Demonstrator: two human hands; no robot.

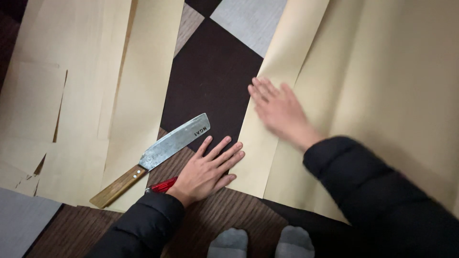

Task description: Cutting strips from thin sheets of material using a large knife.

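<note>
Both hands empty, left hand (206,171) flat on dark carpet tiles (210,76), right hand (279,111) spread on tan paper (382,81), cleaver (160,155) nearby

Floor (210,71) of square carpet tiles in mixed tones: a large dark brown tile at centre, a pale grey ribbed tile (248,19) at top, a brown striped tile (224,215) along the lower edge, another grey tile (21,222) at lower left. Seams between tiles run diagonally across the view. No walls, furniture or windows in view. Light is dim, warm and even, without hard shadows.
</note>
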